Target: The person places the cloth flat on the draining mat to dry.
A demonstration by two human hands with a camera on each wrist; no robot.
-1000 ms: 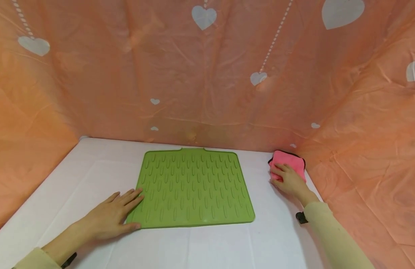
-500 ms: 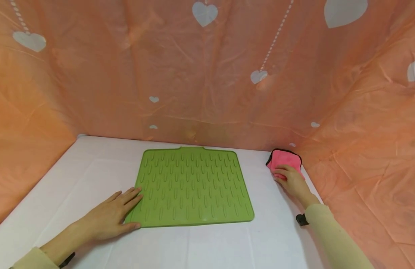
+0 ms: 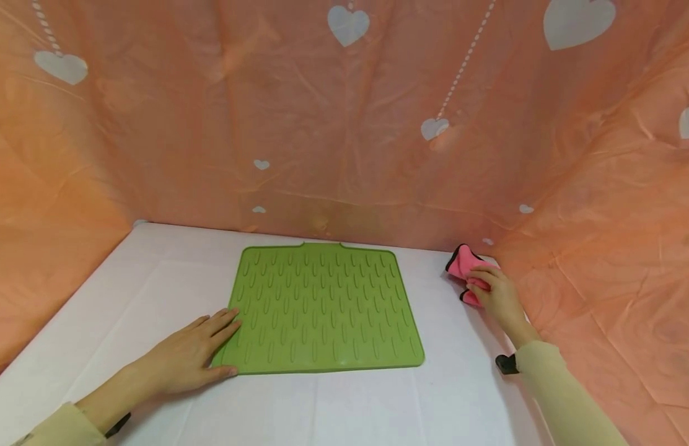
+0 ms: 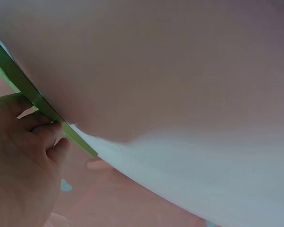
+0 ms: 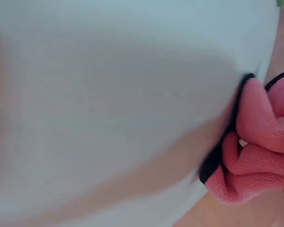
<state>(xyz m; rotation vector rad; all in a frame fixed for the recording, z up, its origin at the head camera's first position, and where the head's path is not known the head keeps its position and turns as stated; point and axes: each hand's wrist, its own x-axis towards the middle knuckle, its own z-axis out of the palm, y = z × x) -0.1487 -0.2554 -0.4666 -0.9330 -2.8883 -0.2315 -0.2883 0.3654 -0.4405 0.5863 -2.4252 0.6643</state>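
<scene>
A green ribbed mat (image 3: 322,310) lies flat on the white table. My left hand (image 3: 183,359) rests at its left edge, fingers extended with the tips on the mat; the left wrist view has the hand (image 4: 26,161) at the mat's edge (image 4: 35,97). At the table's far right corner, my right hand (image 3: 500,303) pinches a pink cloth (image 3: 463,261) with black trim, which is bunched up under the fingers. The right wrist view catches the folded cloth (image 5: 260,165) at its right side, with the fingers mostly hidden.
Orange curtains (image 3: 300,124) with pale hearts hang behind the table and at both sides. The white tabletop (image 3: 367,409) shows in front of the mat, and a strip of it lies between mat and cloth.
My right hand has gathered the cloth from lying nearly flat into a bunched, partly raised shape, and has shifted slightly right. The left hand stays at the mat's edge.
</scene>
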